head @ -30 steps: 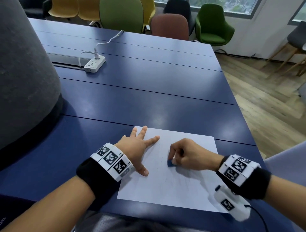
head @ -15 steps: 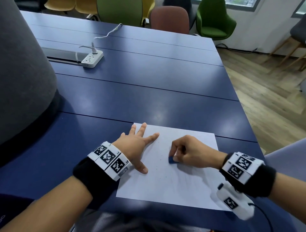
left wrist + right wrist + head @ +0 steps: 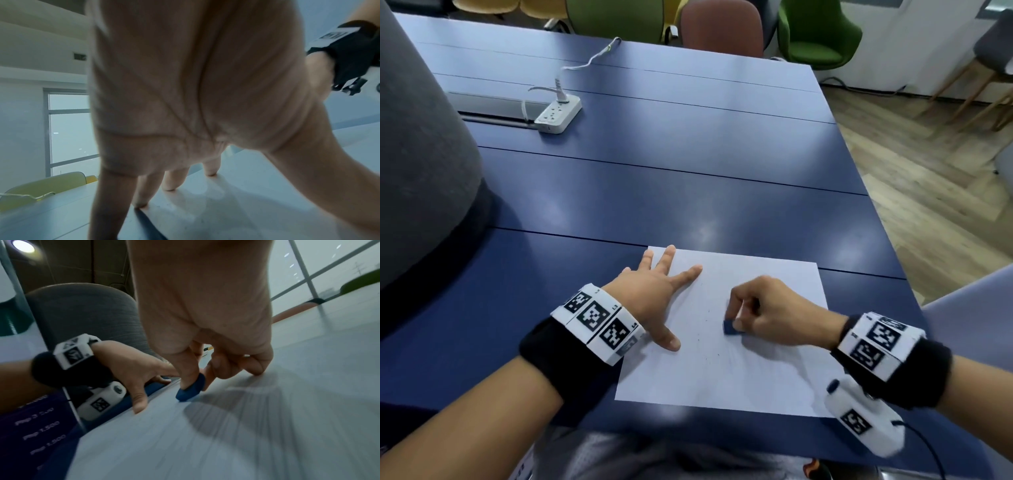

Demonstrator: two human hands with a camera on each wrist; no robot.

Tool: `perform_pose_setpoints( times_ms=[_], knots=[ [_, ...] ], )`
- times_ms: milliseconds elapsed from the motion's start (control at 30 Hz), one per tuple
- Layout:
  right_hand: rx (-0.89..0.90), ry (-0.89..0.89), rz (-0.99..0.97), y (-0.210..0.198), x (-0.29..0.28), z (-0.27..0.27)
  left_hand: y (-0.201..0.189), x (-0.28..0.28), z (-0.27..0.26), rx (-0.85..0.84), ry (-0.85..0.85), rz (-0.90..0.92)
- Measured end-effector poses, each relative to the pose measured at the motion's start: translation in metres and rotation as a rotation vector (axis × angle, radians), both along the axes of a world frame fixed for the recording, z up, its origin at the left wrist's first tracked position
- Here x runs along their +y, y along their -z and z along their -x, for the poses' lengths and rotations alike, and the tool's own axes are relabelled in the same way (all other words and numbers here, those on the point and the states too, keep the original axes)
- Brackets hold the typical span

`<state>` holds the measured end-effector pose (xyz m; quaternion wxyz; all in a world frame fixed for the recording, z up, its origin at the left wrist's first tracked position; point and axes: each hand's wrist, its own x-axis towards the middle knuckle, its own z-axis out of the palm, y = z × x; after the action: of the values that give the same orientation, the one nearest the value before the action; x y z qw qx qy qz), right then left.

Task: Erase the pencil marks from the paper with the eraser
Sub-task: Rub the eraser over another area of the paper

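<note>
From my remote seat I saw the long blue table (image 3: 688,192) run away from me toward a row of chairs, its right edge dropping off to wooden floor and a broad bare stretch of top lying beyond the sheet. A big grey rounded form (image 3: 417,137) crowded the left side, its base close to the left forearm. The paper (image 3: 750,373) lay flat near the table's near edge, its far edge just short of a seam between tabletop panels and its near edge close to the table's rim; faint pencil strokes showed across its lower half, with dark crumbs scattered near the middle. A white power strip (image 3: 558,114) sat well away at far left, its cord trailing toward the chairs. My left hand (image 3: 650,298) was spread flat, fingers straight, over the sheet's left edge, thumb and forefinger on the paper and the outer fingers at its far left corner. My right hand (image 3: 774,311) had its fingers curled, thumb and forefinger pinching the small blue eraser (image 3: 191,390), whose lower end touched the paper near the sheet's centre.
</note>
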<state>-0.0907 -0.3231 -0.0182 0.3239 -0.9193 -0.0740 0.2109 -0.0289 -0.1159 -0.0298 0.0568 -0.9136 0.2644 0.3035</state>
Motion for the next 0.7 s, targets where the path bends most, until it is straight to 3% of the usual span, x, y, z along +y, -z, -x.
perform_pose_setpoints(
  times_ms=[200,367,533,700],
  knots=[
    [-0.081,0.096,-0.004,0.002,0.004,-0.023,0.001,-0.001,-0.001,-0.012,-0.001,-0.02],
    [0.002,-0.075,0.014,-0.001,0.01,-0.007,0.001,-0.001,0.0,-0.009,-0.013,-0.01],
    [-0.074,0.06,0.0,-0.001,0.007,-0.012,0.002,-0.001,0.0,-0.016,-0.007,-0.006],
    [0.06,-0.103,0.011,-0.001,0.004,0.017,0.0,-0.001,0.001,0.0,-0.016,0.007]
  ],
)
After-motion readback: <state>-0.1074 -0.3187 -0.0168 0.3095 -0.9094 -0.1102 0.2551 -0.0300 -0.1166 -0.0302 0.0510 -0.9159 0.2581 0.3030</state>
